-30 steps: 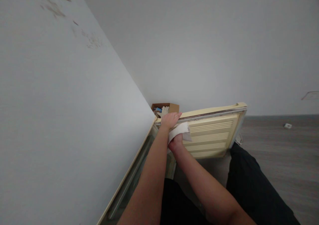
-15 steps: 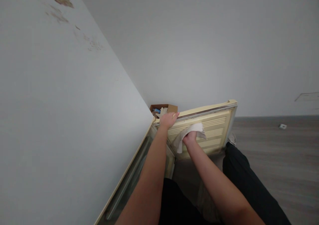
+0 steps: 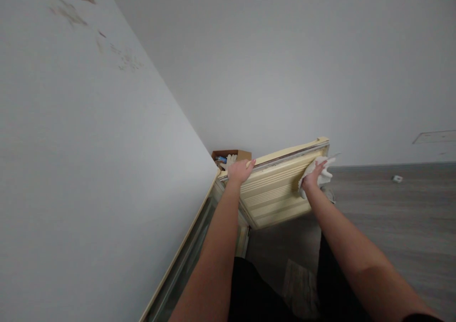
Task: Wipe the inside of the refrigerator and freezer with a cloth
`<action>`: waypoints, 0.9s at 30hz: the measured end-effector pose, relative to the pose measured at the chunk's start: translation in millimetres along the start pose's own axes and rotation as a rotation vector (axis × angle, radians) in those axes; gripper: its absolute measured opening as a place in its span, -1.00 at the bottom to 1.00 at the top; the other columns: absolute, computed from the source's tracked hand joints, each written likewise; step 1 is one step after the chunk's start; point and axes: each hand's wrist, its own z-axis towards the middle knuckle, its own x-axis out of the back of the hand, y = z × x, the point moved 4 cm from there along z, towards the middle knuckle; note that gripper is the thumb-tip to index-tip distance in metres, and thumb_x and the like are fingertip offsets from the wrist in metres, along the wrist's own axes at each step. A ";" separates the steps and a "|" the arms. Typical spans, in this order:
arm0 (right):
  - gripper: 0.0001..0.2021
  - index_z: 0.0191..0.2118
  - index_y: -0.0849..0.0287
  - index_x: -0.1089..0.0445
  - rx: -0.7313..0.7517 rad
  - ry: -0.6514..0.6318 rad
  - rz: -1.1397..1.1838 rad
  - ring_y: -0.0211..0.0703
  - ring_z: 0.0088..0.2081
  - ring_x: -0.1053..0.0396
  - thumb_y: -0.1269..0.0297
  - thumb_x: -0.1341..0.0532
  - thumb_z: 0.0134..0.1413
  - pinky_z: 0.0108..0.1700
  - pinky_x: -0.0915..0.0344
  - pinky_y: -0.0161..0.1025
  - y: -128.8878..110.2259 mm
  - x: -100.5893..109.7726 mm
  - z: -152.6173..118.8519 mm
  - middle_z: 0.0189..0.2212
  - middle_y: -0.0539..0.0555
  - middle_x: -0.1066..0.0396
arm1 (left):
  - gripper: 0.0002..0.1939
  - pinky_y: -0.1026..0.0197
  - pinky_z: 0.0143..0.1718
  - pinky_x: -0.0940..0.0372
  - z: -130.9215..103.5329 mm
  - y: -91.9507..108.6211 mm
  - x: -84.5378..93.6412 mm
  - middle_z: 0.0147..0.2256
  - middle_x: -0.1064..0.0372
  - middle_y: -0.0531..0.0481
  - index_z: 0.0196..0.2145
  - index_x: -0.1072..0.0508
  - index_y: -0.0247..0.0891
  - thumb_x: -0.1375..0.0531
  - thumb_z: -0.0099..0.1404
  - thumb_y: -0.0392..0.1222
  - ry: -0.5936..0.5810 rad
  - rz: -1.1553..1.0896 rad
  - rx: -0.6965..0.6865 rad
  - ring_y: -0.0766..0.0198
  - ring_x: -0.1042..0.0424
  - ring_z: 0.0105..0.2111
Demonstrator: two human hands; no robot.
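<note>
A cream refrigerator door (image 3: 278,194) stands swung out, its ribbed inner side facing me. My left hand (image 3: 240,171) is closed over the door's top edge close to the hinge side. At the door's free end, my right hand (image 3: 313,175) presses a white cloth (image 3: 325,174) against the inner side and its edge seal. Part of the cloth sticks out past the door's edge. Left of the door is the open refrigerator body (image 3: 185,260), with glass-like shelves partly hidden by my left arm.
Behind the hinge, a cardboard box (image 3: 244,155) holds gloves (image 3: 231,159) and something blue. A white wall (image 3: 285,65) rises behind the door. On the grey wood-look floor (image 3: 392,217) lies a small white object (image 3: 397,178). My dark-clothed legs are below.
My right hand has slid the cloth from the middle of the door's inner side to its right edge. The left hand keeps its hold on the top edge.
</note>
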 end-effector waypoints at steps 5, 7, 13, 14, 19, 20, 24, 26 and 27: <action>-0.25 0.49 0.33 0.44 -0.008 -0.138 -0.016 0.12 0.47 0.65 -0.01 0.26 0.36 0.40 0.38 0.29 5.4 -25.8 -38.4 0.45 0.37 0.67 | -0.20 0.00 -0.02 -0.33 0.3 4.7 -5.5 -0.04 -0.55 -0.24 0.01 -0.52 -0.19 0.33 0.43 0.34 0.025 0.012 0.021 -0.03 -0.50 -0.01; -0.25 0.49 0.34 0.35 0.072 -0.241 -0.029 0.06 0.46 0.69 -0.04 0.24 0.38 0.42 0.37 0.25 11.4 -42.9 -68.3 0.45 0.35 0.66 | -0.19 -0.02 -0.02 -0.34 1.2 6.7 -8.7 -0.05 -0.55 -0.25 0.01 -0.52 -0.22 0.33 0.43 0.32 0.038 0.013 0.022 -0.05 -0.50 -0.01; -0.34 0.48 0.25 0.16 0.687 -0.636 -0.229 0.19 0.43 0.79 0.00 0.17 0.44 0.39 0.34 0.34 26.2 -74.7 -170.7 0.45 0.24 0.77 | -0.19 -0.01 -0.02 -0.34 4.0 9.5 -16.3 -0.04 -0.54 -0.26 0.05 -0.50 -0.23 0.35 0.44 0.30 0.054 0.027 0.024 -0.03 -0.51 -0.01; -0.37 0.47 0.20 0.09 0.767 -0.674 -0.304 0.26 0.43 0.78 0.02 0.11 0.43 0.37 0.31 0.39 27.9 -74.3 -182.3 0.46 0.23 0.72 | -0.19 0.00 -0.02 -0.34 4.0 9.4 -16.4 -0.04 -0.54 -0.26 0.05 -0.50 -0.23 0.35 0.44 0.30 0.054 0.030 0.025 -0.02 -0.51 -0.01; -0.36 0.43 -0.02 -0.05 1.276 -1.045 -0.574 0.32 0.46 0.31 0.18 -0.17 0.28 0.33 0.36 0.51 29.3 -70.8 -207.2 0.46 0.18 0.23 | -0.19 0.02 0.01 -0.31 0.7 5.3 -10.5 -0.05 -0.55 -0.24 0.02 -0.51 -0.22 0.33 0.43 0.33 0.037 0.025 0.012 -0.01 -0.51 0.00; -0.33 0.42 -0.01 -0.07 1.364 -1.137 -0.571 0.26 0.45 0.21 0.25 -0.19 0.24 0.36 0.35 0.47 28.8 -72.8 -205.7 0.45 0.18 0.17 | -0.19 0.03 0.01 -0.31 -0.2 3.6 -8.3 -0.04 -0.55 -0.23 0.01 -0.52 -0.21 0.33 0.43 0.34 0.029 0.019 0.003 -0.01 -0.50 0.00; -0.42 0.27 0.10 -0.32 1.483 -1.334 -0.518 -0.03 0.35 -0.14 0.55 -0.14 0.12 0.44 0.17 0.18 21.0 -100.1 -186.2 0.29 0.16 -0.26 | -0.23 0.06 0.01 -0.30 -0.4 -5.1 1.0 -0.02 -0.55 -0.16 -0.03 -0.55 -0.14 0.32 0.45 0.30 -0.012 -0.011 -0.047 0.02 -0.49 0.02; -0.52 0.11 0.13 -0.45 1.523 -1.370 -0.510 -0.16 0.28 -0.24 0.59 -0.11 0.12 0.44 0.05 0.00 15.1 -118.6 -180.3 0.17 0.11 -0.41 | -0.25 0.10 0.00 -0.29 3.0 -9.9 4.1 0.00 -0.55 -0.10 -0.05 -0.57 -0.09 0.33 0.46 0.28 -0.034 -0.028 -0.070 0.05 -0.49 0.02; -0.56 0.06 0.14 -0.48 1.532 -1.384 -0.505 -0.19 0.26 -0.27 0.60 -0.11 0.11 0.43 0.02 -0.05 11.8 -126.6 -179.5 0.13 0.10 -0.44 | -0.25 0.12 0.00 -0.28 5.5 -12.1 5.1 0.00 -0.56 -0.08 -0.05 -0.57 -0.07 0.33 0.46 0.27 -0.044 -0.037 -0.077 0.07 -0.49 0.03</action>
